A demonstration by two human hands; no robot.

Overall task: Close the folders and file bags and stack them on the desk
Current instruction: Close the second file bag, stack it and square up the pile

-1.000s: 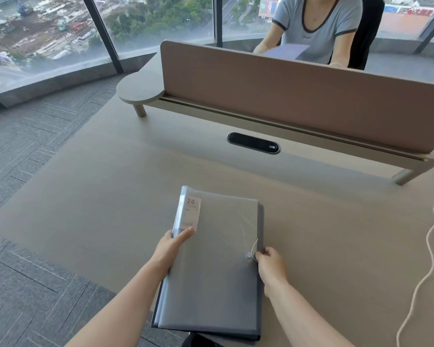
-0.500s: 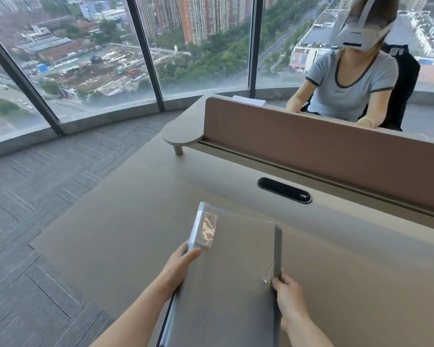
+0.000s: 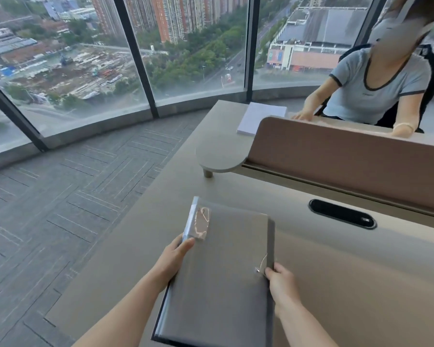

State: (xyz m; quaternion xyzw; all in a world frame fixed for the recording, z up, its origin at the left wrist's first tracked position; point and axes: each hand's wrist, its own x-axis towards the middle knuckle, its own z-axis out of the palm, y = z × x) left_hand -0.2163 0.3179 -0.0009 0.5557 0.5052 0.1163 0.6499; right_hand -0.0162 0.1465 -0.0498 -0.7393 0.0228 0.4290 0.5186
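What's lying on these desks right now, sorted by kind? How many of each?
Grey folders and file bags, in one stack held by both hands: 2 at least; edges blur
White paper pads on the far desk: 1
Total: 3 at least

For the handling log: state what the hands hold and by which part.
Both hold the grey folders, stacked and closed. The left hand grips the left edge below the label; the right hand grips the right edge at the clasp.
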